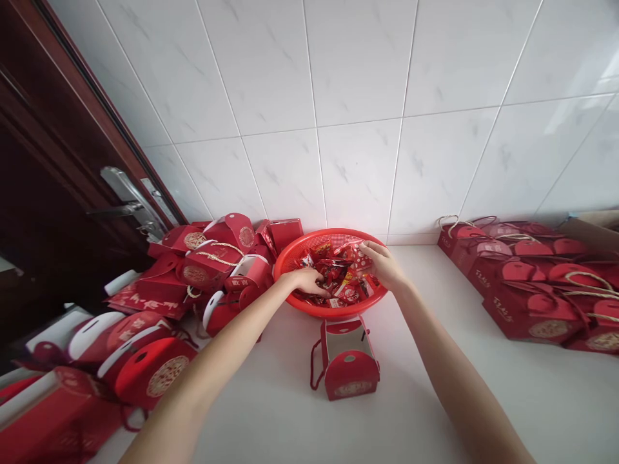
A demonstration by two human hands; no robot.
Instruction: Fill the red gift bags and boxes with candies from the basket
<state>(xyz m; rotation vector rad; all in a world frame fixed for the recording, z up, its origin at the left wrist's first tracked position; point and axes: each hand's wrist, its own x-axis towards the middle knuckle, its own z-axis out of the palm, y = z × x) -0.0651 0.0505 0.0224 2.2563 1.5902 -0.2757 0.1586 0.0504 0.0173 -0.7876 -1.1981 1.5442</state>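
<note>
A red plastic basket (333,314) with perforated sides holds a pile of wrapped candies (345,283), mostly red. My left hand (308,281) reaches over its left side into the candies. The fingers there are apart, their tips partly hidden among the wrappers. At the right side, my right hand (380,260) is closed, pinching a red candy packet with white dots (358,256). In front of the basket, an open red gift box (352,370) stands on the white tabletop, with its pale inside showing and a dark red cord handle at its left.
Several red gift boxes (213,267) are heaped on the left, some with open flaps. On the right, closed red boxes (536,309) with rope handles stand in rows, a cardboard box (597,222) behind. A tiled wall (358,154) rises behind; a dark door (62,129) is at left.
</note>
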